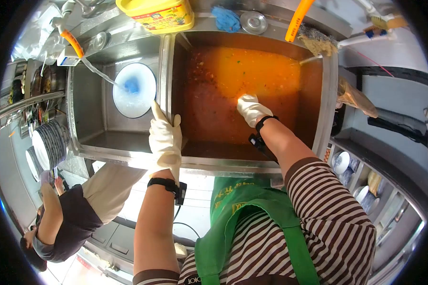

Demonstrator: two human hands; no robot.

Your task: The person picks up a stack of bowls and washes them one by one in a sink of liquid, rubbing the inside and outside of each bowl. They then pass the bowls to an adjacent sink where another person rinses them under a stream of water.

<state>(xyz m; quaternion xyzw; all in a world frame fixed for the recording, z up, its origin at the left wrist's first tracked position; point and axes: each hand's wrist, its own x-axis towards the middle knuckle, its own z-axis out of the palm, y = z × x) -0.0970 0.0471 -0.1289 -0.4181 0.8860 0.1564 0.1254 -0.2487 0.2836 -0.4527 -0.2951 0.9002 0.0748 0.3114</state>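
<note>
My left hand (165, 140), in a cream rubber glove, is over the divider between two steel sink basins. Its index finger is stretched out and its thumb stands apart, with nothing between them. The fingertip is at the rim of a white plate (137, 102) with a blue centre, in the left basin (88, 121). A stream of water from a hose (97, 70) falls onto the plate. My right hand (252, 108), gloved likewise, dips into cloudy orange water (266, 71) in the right basin. Its fingers are hidden under the surface, and so is anything they may hold.
Behind the sink are a yellow tub (159, 16), a blue cloth (226, 19) and a round metal lid (253, 22). An orange hose (298, 21) hangs over the right basin. A co-worker (73, 216) stands at left by stacked plates (50, 142). Shelves with dishes are at right.
</note>
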